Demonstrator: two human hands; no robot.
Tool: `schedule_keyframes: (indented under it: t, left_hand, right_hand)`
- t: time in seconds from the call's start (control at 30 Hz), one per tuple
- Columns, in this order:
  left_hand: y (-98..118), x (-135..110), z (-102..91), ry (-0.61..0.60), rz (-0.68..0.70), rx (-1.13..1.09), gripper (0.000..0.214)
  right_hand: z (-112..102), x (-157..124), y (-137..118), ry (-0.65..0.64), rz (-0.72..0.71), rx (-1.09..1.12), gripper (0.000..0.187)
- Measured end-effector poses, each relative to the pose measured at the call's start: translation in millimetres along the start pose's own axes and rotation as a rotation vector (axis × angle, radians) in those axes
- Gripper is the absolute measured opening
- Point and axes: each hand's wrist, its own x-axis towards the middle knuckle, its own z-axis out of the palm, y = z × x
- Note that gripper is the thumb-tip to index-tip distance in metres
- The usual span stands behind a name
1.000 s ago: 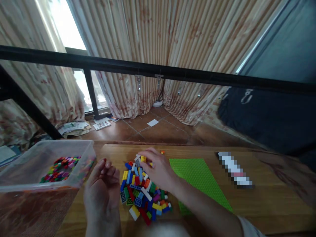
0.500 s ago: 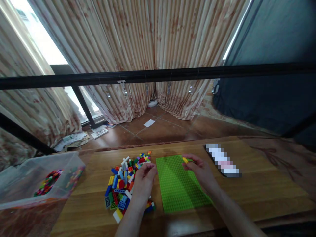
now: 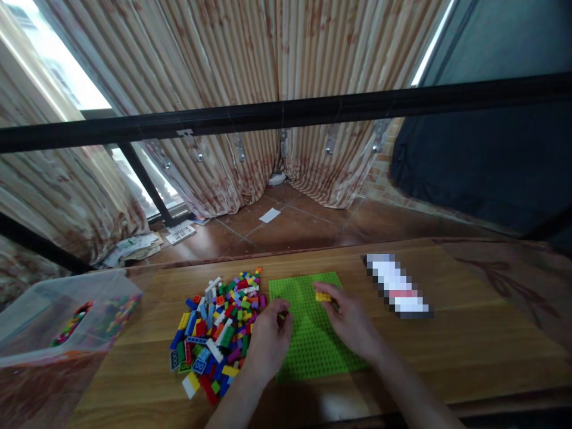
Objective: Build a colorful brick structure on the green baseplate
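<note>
My right hand [image 3: 351,319] pinches a small yellow toy brick [image 3: 322,297] between thumb and fingertips, above the upper right part of a green studded baseplate [image 3: 308,351]. My left hand [image 3: 270,339] hovers at the baseplate's left edge, its fingers curled in and closed. Whether something small is in those fingers is hidden. Beside my left hand, on its left, lies a loose pile of toy bricks [image 3: 201,328] in many colours and sizes, partly covered by my wrist and forearm.
A clear plastic box [image 3: 27,298] with more colourful pieces stands left of the wooden table [image 3: 134,357]. To the right of the baseplate lies a blurred-out flat object [image 3: 397,286]. A black rail [image 3: 250,116] runs across in front of curtains [image 3: 214,59].
The view has shifted slightly. My left hand has moved right, from the brick pile to the baseplate's left edge. My right hand has turned, showing the yellow brick more plainly.
</note>
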Motion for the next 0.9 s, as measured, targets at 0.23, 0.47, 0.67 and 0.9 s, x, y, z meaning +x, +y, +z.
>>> schedule_keyframes:
  t: [0.23,0.47,0.67,0.9]
  left_hand:
    - [-6,2,-0.8,-0.017,0.044,0.083,0.024]
    - [-5,3,-4.3,-0.045,0.04,0.083,0.024]
    - [-11,4,-1.4,-0.014,0.028,0.067,0.025]
    - [-11,3,-0.2,-0.006,0.02,0.079,0.023]
  right_hand:
    - [31,3,-10,-0.094,-0.099,-0.026,0.046]
    - [39,6,-8,-0.091,-0.091,-0.046,0.046]
    - [29,6,-6,-0.108,-0.102,-0.114,0.03]
    - [34,11,6,-0.061,-0.147,-0.169,0.018]
